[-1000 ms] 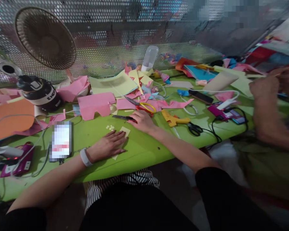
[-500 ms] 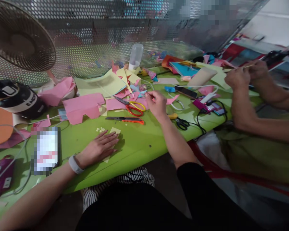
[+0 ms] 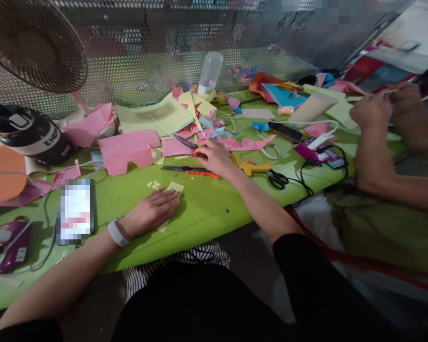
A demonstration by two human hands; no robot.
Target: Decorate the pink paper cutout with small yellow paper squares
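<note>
My left hand (image 3: 151, 209) lies flat, fingers stretched, on a pale yellow paper strip (image 3: 176, 188) whose ends show past the hand. Small cut yellow bits (image 3: 154, 184) lie just beyond its fingertips. My right hand (image 3: 216, 159) is on the handles of the scissors (image 3: 185, 141), thumb and fingers closing round them; most of the handles are hidden beneath it. The blades point left over pink paper (image 3: 171, 147). Right below that hand, touching or nearly so, is an orange utility knife (image 3: 199, 172) with its dark end to the left.
A yellow glue gun (image 3: 255, 167) and black-handled scissors (image 3: 278, 179) lie to the right. A phone (image 3: 75, 213), a black bottle (image 3: 32, 135) and a fan (image 3: 35, 47) stand left. Paper scraps line the back. A co-worker's hands (image 3: 374, 107) work at far right.
My right hand has moved left and down from beside the scissors onto their handles. My left hand stays flat on the strip. The whole view has shifted slightly.
</note>
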